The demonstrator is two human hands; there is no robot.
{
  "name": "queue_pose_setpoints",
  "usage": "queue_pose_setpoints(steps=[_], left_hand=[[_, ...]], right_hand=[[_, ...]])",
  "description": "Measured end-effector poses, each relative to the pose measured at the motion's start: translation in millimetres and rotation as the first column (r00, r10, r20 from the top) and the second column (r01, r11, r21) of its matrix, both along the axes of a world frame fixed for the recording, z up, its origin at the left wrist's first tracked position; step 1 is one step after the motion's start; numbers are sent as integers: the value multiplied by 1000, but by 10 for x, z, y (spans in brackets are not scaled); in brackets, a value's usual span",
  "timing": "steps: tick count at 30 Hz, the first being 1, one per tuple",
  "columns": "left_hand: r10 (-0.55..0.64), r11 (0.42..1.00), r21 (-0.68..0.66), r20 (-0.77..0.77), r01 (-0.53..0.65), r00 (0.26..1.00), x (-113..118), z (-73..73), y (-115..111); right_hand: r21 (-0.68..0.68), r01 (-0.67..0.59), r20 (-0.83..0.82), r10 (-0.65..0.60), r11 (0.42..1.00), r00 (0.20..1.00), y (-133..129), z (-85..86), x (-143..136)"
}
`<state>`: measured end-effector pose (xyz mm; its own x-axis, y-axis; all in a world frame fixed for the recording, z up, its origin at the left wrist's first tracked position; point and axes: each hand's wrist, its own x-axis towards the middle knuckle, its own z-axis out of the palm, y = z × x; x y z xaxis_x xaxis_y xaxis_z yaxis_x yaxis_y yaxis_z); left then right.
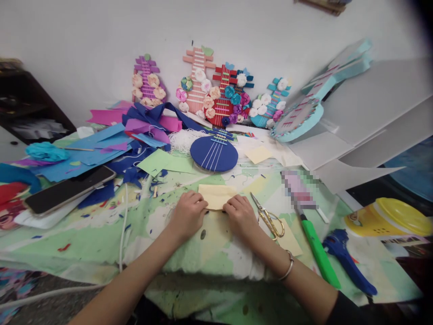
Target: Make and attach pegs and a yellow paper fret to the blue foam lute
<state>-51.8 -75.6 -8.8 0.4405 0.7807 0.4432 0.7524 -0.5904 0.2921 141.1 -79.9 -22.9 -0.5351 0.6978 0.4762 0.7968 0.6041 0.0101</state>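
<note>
Cluttered table (216,255), fingers (200,204) pinching yellow paper (216,196), blurred tub label (355,219)

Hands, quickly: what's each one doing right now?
Left hand: closed, pinching the pale yellow paper near its lower left corner.
Right hand: closed, pinching the same paper near its lower right corner.

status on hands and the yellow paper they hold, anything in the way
Left hand and right hand gripping yellow paper at near edge. Nothing lying on paper. Scissors beside right hand, clear of paper.
</note>
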Motion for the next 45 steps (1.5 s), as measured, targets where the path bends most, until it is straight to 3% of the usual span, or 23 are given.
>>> queue_pose_setpoints(steps=[9, 14, 18, 22, 26, 31, 34, 36, 40, 45], left_hand=[[-97, 995, -6, -170, 98, 981, 62, -88, 56], [-65, 997, -47, -182, 57, 981, 99, -91, 70], [-17, 992, -124, -149, -2, 989, 150, -92, 59], [37, 980, -188, -160, -67, 986, 179, -79, 68], [95, 954, -259, -213, -150, 972, 227, 1, 123], [215, 816, -432, -391, -385, 895, 311, 172, 276], [220, 720, -512, -473, -470, 853, 309, 223, 389], [189, 687, -542, -511, -485, 839, 272, 232, 455], [158, 678, -556, -528, -480, 834, 159, 256, 499], [241, 656, -542, -510, -526, 826, 72, 280, 384]], right_hand=[[-187, 3, -159, -33, 982, 987, 33, -103, 17], [-204, -50, -113, 27, 978, 993, 77, -84, 31], [-270, -2, -81, -21, 963, 997, 112, -9, -4], [-436, 109, -11, -126, 893, 992, 190, 89, -51], [-504, 271, 157, -222, 820, 962, 249, 228, -141], [-554, 460, 300, -350, 694, 888, 312, 381, -305], [-604, 506, 347, -369, 615, 862, 362, 439, -335], [-606, 536, 377, -381, 588, 844, 395, 466, -291], [-639, 560, 389, -406, 527, 827, 442, 468, -132], [-654, 569, 352, -465, 498, 812, 453, 405, -53]])
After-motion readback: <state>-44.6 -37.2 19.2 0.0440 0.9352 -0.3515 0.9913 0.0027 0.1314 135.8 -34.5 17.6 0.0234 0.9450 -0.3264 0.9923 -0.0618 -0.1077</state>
